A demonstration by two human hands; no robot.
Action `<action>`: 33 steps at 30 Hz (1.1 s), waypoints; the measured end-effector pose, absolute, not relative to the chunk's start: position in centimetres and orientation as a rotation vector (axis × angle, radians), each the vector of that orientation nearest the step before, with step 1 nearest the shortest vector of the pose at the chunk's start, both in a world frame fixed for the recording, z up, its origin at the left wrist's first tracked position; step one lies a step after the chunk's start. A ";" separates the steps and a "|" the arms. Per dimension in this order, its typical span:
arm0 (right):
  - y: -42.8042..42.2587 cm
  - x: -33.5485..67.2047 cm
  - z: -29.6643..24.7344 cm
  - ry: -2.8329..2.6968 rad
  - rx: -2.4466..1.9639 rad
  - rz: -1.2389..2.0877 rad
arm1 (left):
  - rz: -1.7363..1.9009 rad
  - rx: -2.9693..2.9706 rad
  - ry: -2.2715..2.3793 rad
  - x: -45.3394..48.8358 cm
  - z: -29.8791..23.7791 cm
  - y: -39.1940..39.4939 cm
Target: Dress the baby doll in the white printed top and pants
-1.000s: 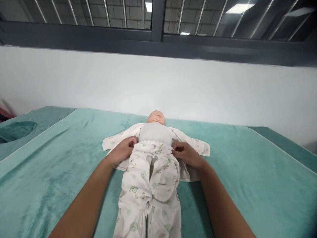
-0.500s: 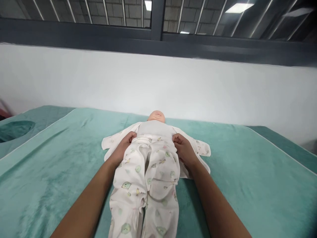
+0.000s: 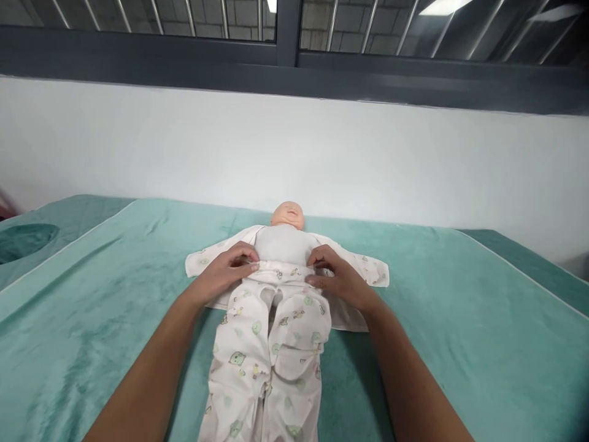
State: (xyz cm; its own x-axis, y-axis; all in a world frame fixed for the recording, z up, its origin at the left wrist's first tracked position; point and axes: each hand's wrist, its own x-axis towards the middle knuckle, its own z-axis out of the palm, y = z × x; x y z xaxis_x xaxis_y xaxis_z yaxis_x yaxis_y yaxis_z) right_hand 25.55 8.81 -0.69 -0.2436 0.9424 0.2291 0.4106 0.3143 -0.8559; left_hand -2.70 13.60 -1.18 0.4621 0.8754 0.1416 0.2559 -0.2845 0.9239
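Observation:
A baby doll (image 3: 286, 240) with a grey cloth body lies face up on the teal bed (image 3: 92, 294), head towards the wall. White printed trousers (image 3: 271, 331) cover its legs up to the waist. An open white printed jacket (image 3: 368, 273) lies spread beneath it. My left hand (image 3: 225, 273) pinches the waistband at the doll's left side of the picture. At the other side, my right hand (image 3: 338, 276) grips the same waistband with curled fingers.
A white wall (image 3: 294, 153) runs behind the bed, with a dark-framed barred window (image 3: 285, 55) above it. A second teal bed with a face hole (image 3: 25, 239) stands at the left. Another teal surface (image 3: 543, 270) adjoins at the right.
Both hands slid from the doll's hips onto the front of the waistband, fingers now pinching it. The trousers sit a little higher and flatter at the waist.

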 end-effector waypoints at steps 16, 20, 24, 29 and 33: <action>10.5 24.0 -0.2 -1.941 -1.363 0.622 | 0.955 2.062 1.358 -0.2 -1.2 15.5; 13.6 23.6 -0.6 -1.886 -1.585 0.416 | 0.999 2.056 1.493 1.1 -1.4 17.5; 16.1 22.4 -1.9 -1.608 -1.695 0.412 | 1.026 2.006 1.577 1.7 -2.1 18.3; 15.4 22.3 -3.3 -1.451 -1.642 0.411 | 1.002 1.910 1.512 0.7 -2.3 16.8; 14.1 23.7 -2.9 -1.477 -1.720 0.447 | 0.814 1.839 1.397 -1.0 -1.5 15.9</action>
